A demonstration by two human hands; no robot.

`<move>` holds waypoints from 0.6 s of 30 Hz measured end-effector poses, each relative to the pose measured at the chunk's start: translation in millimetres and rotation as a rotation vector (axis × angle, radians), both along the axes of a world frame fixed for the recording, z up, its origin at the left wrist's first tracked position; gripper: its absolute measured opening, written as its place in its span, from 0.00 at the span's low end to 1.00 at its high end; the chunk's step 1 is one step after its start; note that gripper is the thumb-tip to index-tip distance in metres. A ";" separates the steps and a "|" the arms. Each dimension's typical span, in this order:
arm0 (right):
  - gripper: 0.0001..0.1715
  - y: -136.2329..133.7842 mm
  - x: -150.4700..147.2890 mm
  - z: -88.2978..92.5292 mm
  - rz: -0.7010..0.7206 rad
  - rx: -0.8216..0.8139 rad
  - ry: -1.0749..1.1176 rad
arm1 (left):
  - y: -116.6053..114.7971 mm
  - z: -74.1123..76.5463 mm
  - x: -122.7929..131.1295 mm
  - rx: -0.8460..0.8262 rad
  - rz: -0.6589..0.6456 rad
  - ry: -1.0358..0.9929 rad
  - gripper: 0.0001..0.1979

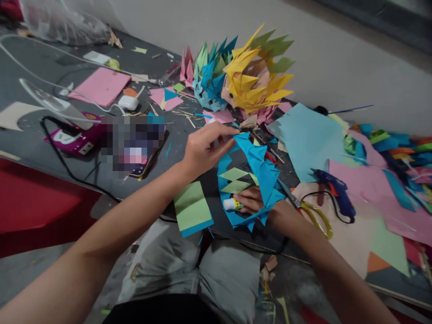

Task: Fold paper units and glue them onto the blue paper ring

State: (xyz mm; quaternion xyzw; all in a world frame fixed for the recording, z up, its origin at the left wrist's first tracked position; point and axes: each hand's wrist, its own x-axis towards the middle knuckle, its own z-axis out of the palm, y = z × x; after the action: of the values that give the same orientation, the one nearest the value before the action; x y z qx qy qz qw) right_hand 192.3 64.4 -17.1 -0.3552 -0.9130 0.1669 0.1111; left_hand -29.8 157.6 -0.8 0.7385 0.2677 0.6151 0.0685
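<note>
My left hand (209, 146) pinches the top edge of a blue folded-paper ring (261, 168) with pointed tips, holding it tilted over the table's front edge. My right hand (251, 200) reaches behind the ring's right side and shows through its opening. Its fingers are curled on a glue stick (232, 204) with a white end and a yellow label. Light green diamond-shaped papers (234, 180) lie within the ring's outline, just above the glue stick. A stack of green and blue paper (193, 207) lies at the left of the ring.
Spiky paper crowns (258, 74) stand at the back. Scissors with yellow handles (317, 218) and a blue glue gun (337, 191) lie at right on coloured sheets (300, 139). Leftward are a partly blurred phone (145, 148), a purple power strip (76, 139) and cables.
</note>
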 end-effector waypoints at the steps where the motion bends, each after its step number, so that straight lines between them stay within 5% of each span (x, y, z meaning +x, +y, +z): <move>1: 0.20 -0.5 -1.4 -0.3 0.033 0.014 -0.002 | 0.0 0.0 0.1 0.001 0.006 0.003 0.06; 11: 0.25 -17.9 -5.8 9.8 0.126 0.108 -0.175 | 0.3 1.3 0.9 0.014 0.026 0.013 0.05; 18: 0.26 -13.8 -14.8 12.1 -0.009 0.096 -0.081 | 1.7 -1.4 1.2 0.001 0.036 0.038 0.06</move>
State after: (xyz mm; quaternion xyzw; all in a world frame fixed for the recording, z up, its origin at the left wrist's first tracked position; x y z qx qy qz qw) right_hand 177.4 50.7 -5.0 -0.3599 -0.9222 0.1081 0.0917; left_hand -28.6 159.3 -2.2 0.7452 0.2819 0.6021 0.0516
